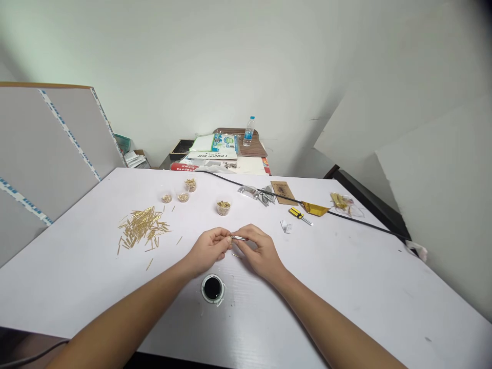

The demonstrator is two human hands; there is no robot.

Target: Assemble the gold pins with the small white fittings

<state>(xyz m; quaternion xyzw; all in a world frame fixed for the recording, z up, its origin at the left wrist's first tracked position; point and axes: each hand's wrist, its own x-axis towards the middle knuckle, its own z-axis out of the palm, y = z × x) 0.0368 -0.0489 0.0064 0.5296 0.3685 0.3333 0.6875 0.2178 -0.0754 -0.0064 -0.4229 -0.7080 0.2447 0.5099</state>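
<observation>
My left hand [209,251] is closed in a pinch, its fingertips meeting those of the other hand. What it pinches is too small to make out. Between the thumb and fingers of my right hand [261,251] lies a slim silver metal tool [240,238], pointing toward the left fingertips. A thin gold pin [237,255] rests on the table just below the hands. Nearer to me stands a small round pot of black liquid [212,288]. Beyond the hands is a clear cup of small gold parts [223,207].
A pile of gold pins [142,228] spreads at left, with several small cups [183,196] behind it. To the right lie a yellow-black screwdriver [301,216], silver pointed pieces [266,196], a brown card [283,192] and a black cable [353,219] crossing the white table [365,292].
</observation>
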